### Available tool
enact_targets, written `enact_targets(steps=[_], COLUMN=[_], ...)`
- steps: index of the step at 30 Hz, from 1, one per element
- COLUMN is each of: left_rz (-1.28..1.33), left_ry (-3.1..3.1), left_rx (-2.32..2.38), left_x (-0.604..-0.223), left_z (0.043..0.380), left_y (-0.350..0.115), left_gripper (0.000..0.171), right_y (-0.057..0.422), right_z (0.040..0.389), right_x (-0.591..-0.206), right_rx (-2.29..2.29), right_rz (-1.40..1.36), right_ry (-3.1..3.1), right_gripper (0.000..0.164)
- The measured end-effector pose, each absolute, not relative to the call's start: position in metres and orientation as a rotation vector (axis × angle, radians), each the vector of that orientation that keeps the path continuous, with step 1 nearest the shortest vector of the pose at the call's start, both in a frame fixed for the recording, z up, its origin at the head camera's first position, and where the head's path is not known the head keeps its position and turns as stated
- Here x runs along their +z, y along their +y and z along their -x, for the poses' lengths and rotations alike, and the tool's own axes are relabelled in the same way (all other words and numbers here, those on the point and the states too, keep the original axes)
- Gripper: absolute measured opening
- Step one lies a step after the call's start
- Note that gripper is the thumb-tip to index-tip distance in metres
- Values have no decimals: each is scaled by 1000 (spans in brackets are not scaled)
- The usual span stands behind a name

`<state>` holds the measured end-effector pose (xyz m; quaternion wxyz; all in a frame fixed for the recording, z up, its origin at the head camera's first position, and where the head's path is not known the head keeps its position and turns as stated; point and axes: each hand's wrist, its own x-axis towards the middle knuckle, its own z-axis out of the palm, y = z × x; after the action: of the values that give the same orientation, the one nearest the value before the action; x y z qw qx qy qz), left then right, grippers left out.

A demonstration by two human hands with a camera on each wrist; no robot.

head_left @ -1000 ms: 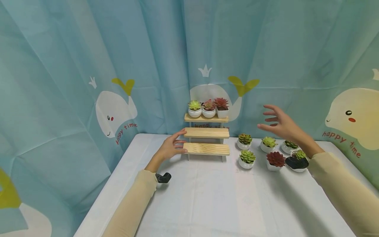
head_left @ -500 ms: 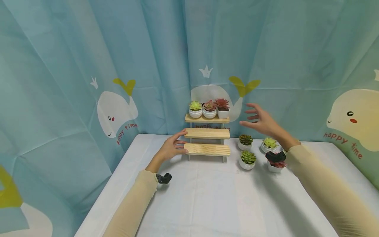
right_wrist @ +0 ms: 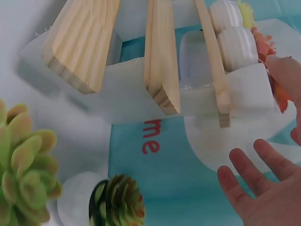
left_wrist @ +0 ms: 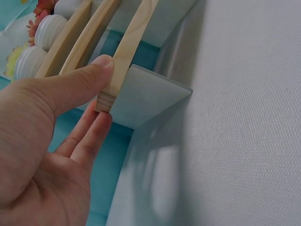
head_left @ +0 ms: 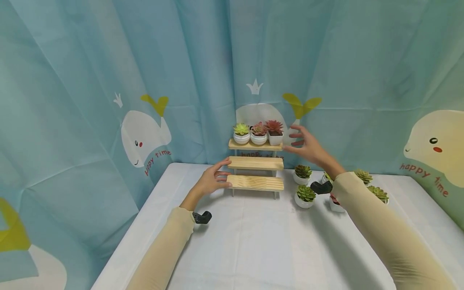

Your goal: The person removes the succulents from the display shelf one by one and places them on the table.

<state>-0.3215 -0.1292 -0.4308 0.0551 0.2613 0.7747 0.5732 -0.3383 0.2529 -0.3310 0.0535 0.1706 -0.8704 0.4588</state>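
A three-tier wooden display stand [head_left: 256, 162] with pale legs stands at the back of the table. My left hand [head_left: 211, 180] holds the left end of its lowest board, thumb on one face and fingertips at the end, as the left wrist view [left_wrist: 106, 94] shows of the board. On the top board sit a light green succulent [head_left: 241, 133], a pink succulent [head_left: 259, 133] and a dark red succulent [head_left: 274, 132], all in white pots. My right hand [head_left: 308, 147] hovers just right of the red one, fingers spread; whether the thumb touches its leaves I cannot tell.
Several more potted succulents stand right of the stand: a dark green one [head_left: 302, 174], a green one [head_left: 305, 195], and another green one [head_left: 378, 193] behind my right sleeve, which partly hides others. A blue curtain [head_left: 203, 80] hangs close behind the table [head_left: 253, 241].
My right hand has moved left and slightly down, from above the loose pots to beside the red succulent on the top board. The left hand keeps its place on the stand.
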Motion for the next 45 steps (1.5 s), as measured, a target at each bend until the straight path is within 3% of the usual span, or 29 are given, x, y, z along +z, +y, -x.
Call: enact_targets(steps=[20,45], left_rz=[-786,-810], left_ry=[2367,2370], left_rx=[1733,1721], left_x=[-430,-430], left_z=[320,320], left_y=[-126,-128], left_gripper=[83,83], right_y=[231,224], right_z=[363,366], right_x=[-343,-341], right_rx=[1436,1458], right_rz=[-460,-380], right_ry=[-2667,-2604], right_gripper=[88,71])
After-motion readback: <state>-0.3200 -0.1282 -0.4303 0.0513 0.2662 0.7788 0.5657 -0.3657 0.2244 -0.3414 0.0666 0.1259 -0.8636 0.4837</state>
